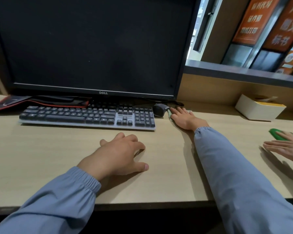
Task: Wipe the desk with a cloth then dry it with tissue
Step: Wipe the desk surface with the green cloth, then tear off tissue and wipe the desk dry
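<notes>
Our right hand (184, 118) lies flat on the cloth (169, 116), fingers straight and spread, palm down, pressing it to the tabletop (41, 149). Only a thin green, jagged edge of the cloth shows at the hand's left side; the rest is hidden under the palm. The cloth sits toward the back of the tabletop, just right of the keyboard (86, 115) and just beside the black mouse (160, 109), which our fingertips nearly reach.

Our left hand (118, 152) rests in front of the keyboard, nearer the front edge. Its fingers are loosely bent, with the tips and thumb on the wood, and it holds nothing.

A dark monitor (91, 44) stands behind the keyboard, with a red-edged black pad (10, 103) lying under its left side. Farther right, against the back panel, sits a white tissue box (259, 108) with a yellow top, well apart from our right hand.

At the right edge another person's hand (284, 147) reaches in with straight fingers, and a green thing (277, 135) lies just behind it. We cannot tell what that thing is, nor whether the hand touches it.
</notes>
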`<state>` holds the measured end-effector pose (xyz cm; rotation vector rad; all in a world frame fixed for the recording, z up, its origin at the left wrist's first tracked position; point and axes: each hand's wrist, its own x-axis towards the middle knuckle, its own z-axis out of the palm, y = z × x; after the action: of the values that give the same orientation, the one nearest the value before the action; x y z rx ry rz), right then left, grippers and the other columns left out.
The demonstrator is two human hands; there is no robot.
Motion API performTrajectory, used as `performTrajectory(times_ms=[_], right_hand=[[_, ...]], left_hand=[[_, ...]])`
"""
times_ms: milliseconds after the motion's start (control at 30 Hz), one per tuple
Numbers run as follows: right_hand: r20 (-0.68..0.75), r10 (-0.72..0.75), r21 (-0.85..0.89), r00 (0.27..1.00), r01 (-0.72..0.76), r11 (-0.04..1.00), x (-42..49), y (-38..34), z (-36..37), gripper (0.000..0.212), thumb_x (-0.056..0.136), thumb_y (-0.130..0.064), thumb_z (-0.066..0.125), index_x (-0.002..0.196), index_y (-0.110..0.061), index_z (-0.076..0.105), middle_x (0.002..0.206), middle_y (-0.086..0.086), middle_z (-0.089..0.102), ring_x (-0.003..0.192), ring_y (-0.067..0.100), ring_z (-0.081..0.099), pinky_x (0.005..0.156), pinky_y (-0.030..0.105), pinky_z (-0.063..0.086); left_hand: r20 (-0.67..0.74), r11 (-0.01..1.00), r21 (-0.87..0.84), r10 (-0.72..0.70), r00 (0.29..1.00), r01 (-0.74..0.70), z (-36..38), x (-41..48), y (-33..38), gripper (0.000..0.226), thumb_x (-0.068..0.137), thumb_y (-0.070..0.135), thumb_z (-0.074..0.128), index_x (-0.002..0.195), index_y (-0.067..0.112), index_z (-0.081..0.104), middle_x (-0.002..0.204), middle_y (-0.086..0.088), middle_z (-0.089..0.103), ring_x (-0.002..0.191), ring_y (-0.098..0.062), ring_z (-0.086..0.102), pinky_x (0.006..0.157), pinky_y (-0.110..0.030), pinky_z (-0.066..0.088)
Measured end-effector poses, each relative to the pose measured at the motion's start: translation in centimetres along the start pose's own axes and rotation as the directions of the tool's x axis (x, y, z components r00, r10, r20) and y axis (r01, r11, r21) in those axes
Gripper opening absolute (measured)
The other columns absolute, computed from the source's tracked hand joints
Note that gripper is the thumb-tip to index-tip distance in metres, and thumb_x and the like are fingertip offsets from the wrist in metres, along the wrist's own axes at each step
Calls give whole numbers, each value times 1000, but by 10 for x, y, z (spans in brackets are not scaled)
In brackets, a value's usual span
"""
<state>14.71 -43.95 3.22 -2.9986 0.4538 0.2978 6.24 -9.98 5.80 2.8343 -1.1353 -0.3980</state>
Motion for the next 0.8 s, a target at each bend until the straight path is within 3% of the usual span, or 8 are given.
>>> performTrajectory(times_ms=[133,300,433,533,600,667,733,800], right_hand=[[-40,-26,62,999,28,998,-20,-6,-1,58,109,-46,17,166,-35,13,175,0,4,161,23,-1,128,55,4],[-146,-92,110,985,108,988,-64,-30,-6,54,111,-43,28,161,-23,34,170,4,28,154,25,26,124,45,23],[-292,-127,50,948,148,988,-109,-65,-5,41,108,-37,39,142,-25,57,148,4,57,127,27,56,104,45,47],[-390,-150,-19,908,155,988,-136,-112,-2,26,105,-35,44,110,-27,68,108,1,74,90,22,67,85,44,56],[-410,-226,28,883,261,965,-149,-146,1,23,103,-33,48,88,-29,65,85,-6,70,74,15,63,74,41,57],[-418,-331,30,846,377,926,-160,-182,5,24,99,-30,50,76,-28,57,77,-8,64,71,15,60,64,36,50],[-405,-415,9,815,457,890,-167,-213,10,20,97,-29,49,78,-28,57,78,-9,65,73,17,61,62,34,43],[-383,-466,3,797,506,862,-168,-248,17,17,97,-30,49,88,-28,63,85,-8,69,78,19,64,67,34,48]], left_hand=[[-30,1000,-16,18,999,-19,4,-4,-5,72,91,79,51,153,47,38,156,18,35,141,-15,30,108,-57,36],[-227,996,-74,23,974,-41,7,-8,-15,55,97,69,49,146,44,47,150,19,45,136,-12,40,110,-53,36],[-353,991,-127,-18,936,-29,5,-23,-32,46,101,59,49,143,40,52,150,17,49,137,-11,46,114,-51,38],[-398,992,-127,-71,915,22,4,-42,-56,42,102,56,50,140,38,55,149,16,52,137,-12,47,114,-48,39],[-406,989,-122,-124,905,80,5,-57,-79,40,102,54,51,139,37,56,146,16,54,135,-12,48,112,-46,39],[-414,981,-132,-184,892,141,6,-76,-103,39,102,53,51,138,37,58,144,16,56,131,-12,51,110,-44,41],[-429,969,-163,-241,871,188,7,-93,-123,38,102,52,53,135,35,60,141,15,59,127,-12,54,107,-42,46],[-438,953,-190,-297,848,236,8,-113,-143,36,102,50,54,133,34,62,139,14,61,126,-12,55,107,-42,48]])
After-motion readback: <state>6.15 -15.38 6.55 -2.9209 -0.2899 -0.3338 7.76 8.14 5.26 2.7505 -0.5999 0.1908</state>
